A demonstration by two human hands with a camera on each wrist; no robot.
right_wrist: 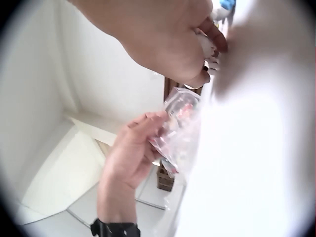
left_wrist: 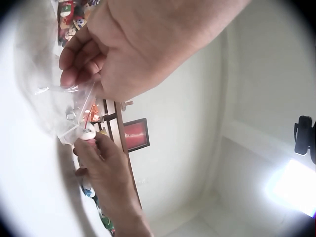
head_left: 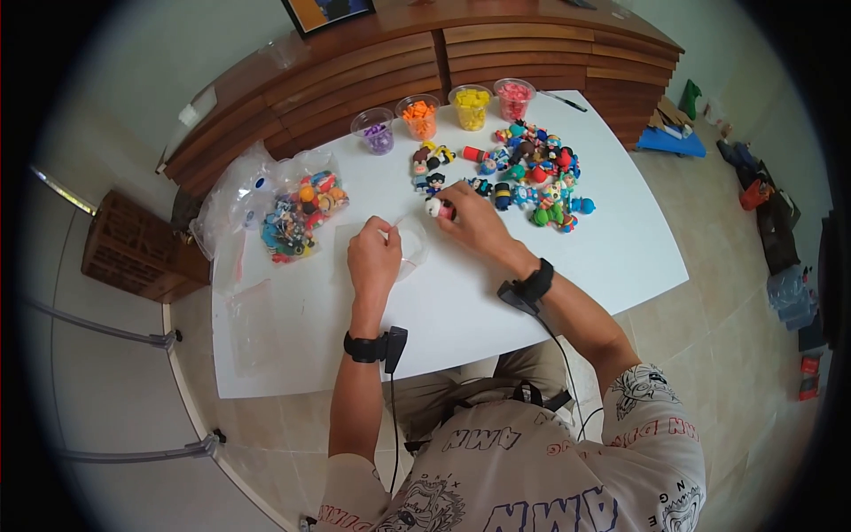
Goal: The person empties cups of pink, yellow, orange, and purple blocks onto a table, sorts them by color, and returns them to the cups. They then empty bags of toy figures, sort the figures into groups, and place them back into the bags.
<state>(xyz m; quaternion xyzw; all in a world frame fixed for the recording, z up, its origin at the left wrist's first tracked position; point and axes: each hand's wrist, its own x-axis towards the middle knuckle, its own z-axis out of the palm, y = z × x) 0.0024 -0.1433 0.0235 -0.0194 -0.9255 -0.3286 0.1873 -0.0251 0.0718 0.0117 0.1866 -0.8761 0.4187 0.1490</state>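
A small clear plastic bag (head_left: pixel 411 246) is pinched at its edge by the left hand (head_left: pixel 374 257), near the table's middle. Just right of the bag, the right hand (head_left: pixel 483 227) grips a small white-and-pink figurine (head_left: pixel 436 208). In the left wrist view the figurine (left_wrist: pixel 89 132) is close to the mouth of the bag (left_wrist: pixel 74 118). The right wrist view shows the left hand (right_wrist: pixel 129 153) holding the bag (right_wrist: pixel 180 133), and the right hand's fingers around the figurine (right_wrist: pixel 207 47), partly hiding it.
Many small figurines (head_left: pixel 541 168) lie in a pile at the right. Cups of purple (head_left: pixel 377 137), orange (head_left: pixel 418 118), yellow (head_left: pixel 472 110) and pink pieces (head_left: pixel 514 99) stand at the back. A filled bag of figurines (head_left: pixel 306 213) and crumpled plastic (head_left: pixel 235 195) lie at the left.
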